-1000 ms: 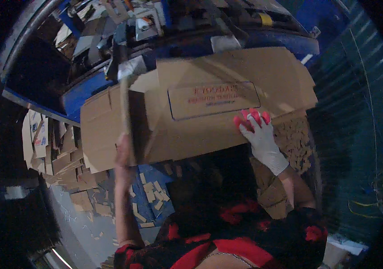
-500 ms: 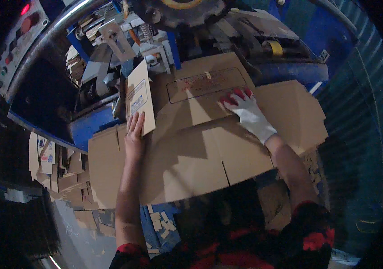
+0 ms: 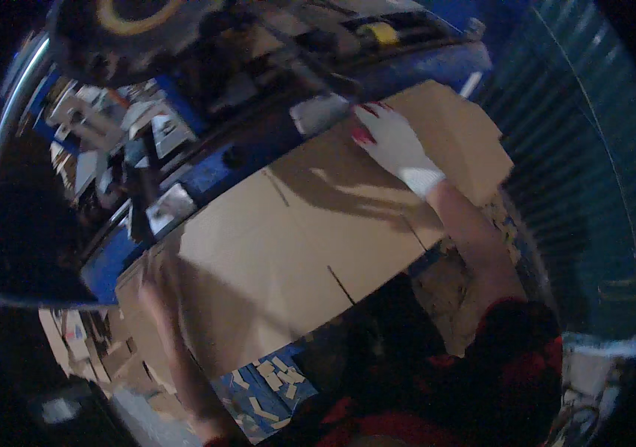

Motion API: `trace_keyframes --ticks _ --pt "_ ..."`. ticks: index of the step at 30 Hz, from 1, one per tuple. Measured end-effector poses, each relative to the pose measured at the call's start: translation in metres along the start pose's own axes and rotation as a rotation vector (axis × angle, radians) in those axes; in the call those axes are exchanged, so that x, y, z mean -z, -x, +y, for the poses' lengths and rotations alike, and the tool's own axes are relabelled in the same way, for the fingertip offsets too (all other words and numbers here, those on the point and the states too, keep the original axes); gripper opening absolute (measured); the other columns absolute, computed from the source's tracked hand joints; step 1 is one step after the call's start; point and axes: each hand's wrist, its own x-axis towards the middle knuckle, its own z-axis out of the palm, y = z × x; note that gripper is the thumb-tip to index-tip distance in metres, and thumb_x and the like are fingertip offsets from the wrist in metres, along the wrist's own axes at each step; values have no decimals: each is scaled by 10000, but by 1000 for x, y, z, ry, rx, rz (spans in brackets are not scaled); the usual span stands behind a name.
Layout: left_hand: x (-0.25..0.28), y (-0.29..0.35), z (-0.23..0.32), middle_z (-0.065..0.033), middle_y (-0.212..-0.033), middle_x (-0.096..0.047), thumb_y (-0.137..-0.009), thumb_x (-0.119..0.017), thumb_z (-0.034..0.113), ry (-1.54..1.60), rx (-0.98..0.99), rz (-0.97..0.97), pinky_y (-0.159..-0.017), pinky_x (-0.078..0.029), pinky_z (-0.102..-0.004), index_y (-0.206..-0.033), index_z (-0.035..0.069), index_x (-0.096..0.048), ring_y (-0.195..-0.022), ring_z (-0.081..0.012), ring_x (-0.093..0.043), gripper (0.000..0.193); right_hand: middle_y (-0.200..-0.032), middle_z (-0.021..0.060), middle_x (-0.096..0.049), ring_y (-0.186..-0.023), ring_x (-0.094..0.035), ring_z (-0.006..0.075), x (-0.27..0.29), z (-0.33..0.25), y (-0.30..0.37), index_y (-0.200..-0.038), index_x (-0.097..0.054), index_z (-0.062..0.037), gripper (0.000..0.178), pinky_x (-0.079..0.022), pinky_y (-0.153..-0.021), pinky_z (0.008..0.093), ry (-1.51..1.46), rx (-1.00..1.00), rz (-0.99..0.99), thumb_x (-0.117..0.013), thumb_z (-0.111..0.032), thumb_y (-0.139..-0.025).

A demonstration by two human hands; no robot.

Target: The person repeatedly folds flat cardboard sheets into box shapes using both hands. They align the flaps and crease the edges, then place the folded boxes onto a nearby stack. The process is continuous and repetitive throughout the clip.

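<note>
A large flat cardboard sheet (image 3: 281,246) with slots cut into it lies in front of me, against the machine's blue front edge. My right hand (image 3: 396,145) wears a white glove with red fingertips. It is over the sheet's far right part, near the machine edge, its fingers loosely spread and apparently holding nothing. My bare left hand (image 3: 153,283) is at the sheet's left end, smeared by motion and in dim light. Its fingers cannot be made out clearly.
The blue machine (image 3: 422,67) spans the far side, with a dark round wheel (image 3: 139,37) above and metal parts (image 3: 158,138) at left. Cardboard pieces (image 3: 87,350) are piled at lower left, scraps (image 3: 277,380) lie below the sheet, and a green corrugated wall (image 3: 579,171) stands right.
The view has swung, shifting the machine leftward. The printed cardboard piece under my hands is no longer visible. My left hand has moved left and nearer; my right hand now sits by the machine edge.
</note>
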Motion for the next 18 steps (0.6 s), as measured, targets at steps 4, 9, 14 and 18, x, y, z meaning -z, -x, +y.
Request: trace_keyframes --ticks 4,9,14,18 --pt "37 175 -122 -229 -1269 -534 -876 -614 288 -399 399 -51 -988 -406 -440 -1247 -9 -539 -1165 -379 -514 480 -1373 170 -421 -1298 -351 375 48 15 129 -1337 -418 -58 678 -265 -1068 501 315 -305 -176 -626 -430 -809" --pt "63 234 -135 -245 -1276 -504 -813 -652 442 6 717 -241 -974 -398 -472 -1241 -23 -527 -1173 -385 -476 645 -1423 179 -350 -1321 -309 374 81 -8 222 -1350 -396 -34 736 -269 -1062 509 366 -502 -156 -663 -425 -787" --pt "83 237 -131 -232 -1161 -524 -713 -719 528 -78 748 -275 -902 -433 -475 -1222 -43 -519 -1069 -400 -512 791 -1314 142 -470 -1230 -428 299 74 16 271 -1314 -404 46 646 -352 -1017 420 64 -872 654 -688 -253 -817" --pt "112 197 -50 -224 -1128 -522 -726 -757 417 -292 816 -159 -895 -439 -437 -1218 -34 -519 -1052 -376 -527 709 -1145 85 -577 -1104 -521 196 84 14 281 -1267 -462 59 479 -412 -952 340 -954 -1040 726 -632 -122 -859"
